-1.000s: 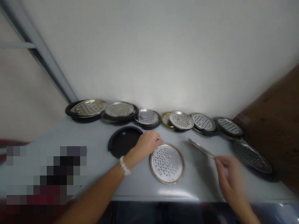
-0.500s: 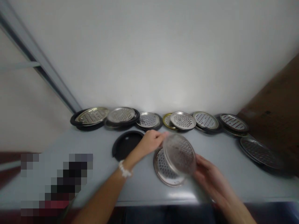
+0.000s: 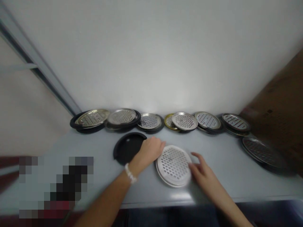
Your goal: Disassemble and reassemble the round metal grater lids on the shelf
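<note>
A round metal grater disc (image 3: 174, 165) with rows of holes lies flat on another disc, whose rim shows at the lower left edge. My left hand (image 3: 152, 148) is closed, its fingertips at the upper left rim of the discs. At their right edge is my right hand (image 3: 202, 170), thumb and forefinger spread apart, the thumb close to or touching the rim. To the left, partly covered by my left hand and wrist, sits a shallow round black dish (image 3: 127, 148).
Along the wall stand several piles of grater discs and black dishes, among them a left pile (image 3: 93, 118) and a middle pile (image 3: 184, 121). Another pile (image 3: 262, 153) lies at the right, beside a brown board (image 3: 281, 104). The grey table (image 3: 94, 170) has its front edge near me.
The upper disc was tilted in my right hand; now it lies flat on the lower one. My right hand's fingers have opened away from it. My left hand has moved slightly down.
</note>
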`<state>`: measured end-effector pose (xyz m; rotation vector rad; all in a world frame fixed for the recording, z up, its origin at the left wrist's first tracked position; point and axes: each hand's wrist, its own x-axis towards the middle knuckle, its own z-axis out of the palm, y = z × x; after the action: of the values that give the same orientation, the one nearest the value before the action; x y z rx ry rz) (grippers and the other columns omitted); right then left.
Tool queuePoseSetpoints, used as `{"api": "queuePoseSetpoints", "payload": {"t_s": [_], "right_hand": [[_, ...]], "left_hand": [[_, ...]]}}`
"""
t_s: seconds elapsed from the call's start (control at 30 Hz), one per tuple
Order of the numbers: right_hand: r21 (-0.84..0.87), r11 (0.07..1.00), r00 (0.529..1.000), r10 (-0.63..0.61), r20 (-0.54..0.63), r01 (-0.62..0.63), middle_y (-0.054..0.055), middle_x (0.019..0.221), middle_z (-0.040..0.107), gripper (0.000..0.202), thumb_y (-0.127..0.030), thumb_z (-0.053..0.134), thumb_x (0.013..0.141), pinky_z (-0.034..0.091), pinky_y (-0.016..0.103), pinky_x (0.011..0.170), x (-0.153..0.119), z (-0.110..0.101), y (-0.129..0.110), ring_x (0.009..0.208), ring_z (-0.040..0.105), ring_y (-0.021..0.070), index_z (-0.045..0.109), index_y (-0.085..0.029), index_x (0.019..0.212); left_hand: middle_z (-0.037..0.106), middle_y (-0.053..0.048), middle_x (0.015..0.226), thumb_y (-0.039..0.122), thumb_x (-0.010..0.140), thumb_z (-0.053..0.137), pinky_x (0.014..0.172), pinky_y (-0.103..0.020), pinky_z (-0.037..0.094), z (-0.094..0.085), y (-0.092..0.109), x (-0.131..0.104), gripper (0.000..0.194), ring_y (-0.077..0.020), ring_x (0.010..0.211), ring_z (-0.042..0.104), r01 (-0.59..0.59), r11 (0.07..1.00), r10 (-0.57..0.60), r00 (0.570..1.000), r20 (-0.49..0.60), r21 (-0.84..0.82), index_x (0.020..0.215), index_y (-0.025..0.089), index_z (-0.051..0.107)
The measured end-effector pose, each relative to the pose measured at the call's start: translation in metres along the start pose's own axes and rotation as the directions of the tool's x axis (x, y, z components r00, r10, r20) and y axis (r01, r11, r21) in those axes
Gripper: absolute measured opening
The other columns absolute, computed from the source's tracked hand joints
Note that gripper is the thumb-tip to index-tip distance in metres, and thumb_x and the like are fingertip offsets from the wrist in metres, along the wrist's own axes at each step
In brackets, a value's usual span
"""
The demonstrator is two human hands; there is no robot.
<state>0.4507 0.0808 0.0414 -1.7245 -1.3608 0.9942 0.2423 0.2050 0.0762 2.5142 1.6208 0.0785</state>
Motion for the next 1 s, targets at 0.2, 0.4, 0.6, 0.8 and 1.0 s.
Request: {"api": "queuePoseSetpoints", "payload": {"t_s": [0.2, 0.4, 0.6, 0.8, 1.0], "right_hand": [[-0.374, 0.926, 0.995, -0.084, -0.057, 0.056, 0.006, 0.075, 0.072, 0.048, -0.044, 0.034, 0.1, 0.046, 0.035, 0.069, 0.0, 0.003, -0.001, 0.073, 0.071, 0.028, 0.045, -0.017, 0.138], [-0.576, 0.815, 0.992, -0.11, -0.058, 0.057, 0.007, 0.074, 0.072, 0.042, -0.039, 0.032, 0.103, 0.046, 0.034, 0.063, -0.007, 0.007, 0.002, 0.07, 0.071, 0.0287, 0.048, -0.019, 0.135], [-0.716, 0.653, 0.865, -0.481, -0.14, 0.248, 0.021, 0.117, 0.064, 0.049, -0.045, 0.046, 0.098, 0.048, 0.054, 0.09, -0.015, 0.02, 0.0, 0.108, 0.061, 0.0375, 0.051, -0.016, 0.137], [-0.698, 0.6, 0.844, -0.536, 0.014, 0.392, 0.021, 0.154, 0.039, 0.078, -0.055, 0.061, 0.089, 0.037, 0.061, 0.109, -0.012, 0.046, -0.008, 0.144, 0.031, 0.043, 0.037, -0.015, 0.151], [-0.706, 0.612, 0.869, -0.494, 0.01, 0.356, 0.028, 0.156, 0.034, 0.104, -0.064, 0.073, 0.073, 0.038, 0.061, 0.109, -0.003, 0.052, 0.001, 0.141, 0.035, 0.046, 0.034, -0.009, 0.152]], "left_hand": [[0.075, -0.02, 0.094, 0.041, 0.103, 0.034, 0.079, -0.04, 0.054, 0.006, 0.005, -0.001, 0.052, -0.0318, 0.093, 0.072, -0.039, 0.998, 0.04, 0.999, -0.015, 0.042, 0.097, 0.011, 0.077], [0.076, -0.02, 0.092, 0.043, 0.104, 0.033, 0.076, -0.041, 0.055, 0.007, 0.008, -0.002, 0.054, -0.0327, 0.09, 0.073, -0.064, 0.997, 0.065, 0.998, -0.02, 0.046, 0.094, 0.012, 0.077], [0.076, -0.021, 0.091, 0.043, 0.105, 0.03, 0.075, -0.042, 0.055, 0.012, 0.011, -0.002, 0.056, -0.0331, 0.089, 0.074, -0.063, 0.997, 0.064, 0.998, -0.005, 0.046, 0.094, 0.013, 0.077], [0.076, -0.019, 0.093, 0.044, 0.105, 0.029, 0.075, -0.041, 0.056, 0.009, 0.01, -0.002, 0.057, -0.0327, 0.089, 0.074, -0.071, 0.994, 0.071, 0.997, 0.004, 0.087, 0.096, 0.013, 0.076], [0.077, -0.018, 0.09, 0.045, 0.105, 0.032, 0.071, -0.038, 0.055, 0.008, 0.01, -0.004, 0.057, -0.0322, 0.086, 0.074, -0.085, 0.992, 0.089, 0.995, -0.039, 0.092, 0.091, 0.012, 0.076]]}}
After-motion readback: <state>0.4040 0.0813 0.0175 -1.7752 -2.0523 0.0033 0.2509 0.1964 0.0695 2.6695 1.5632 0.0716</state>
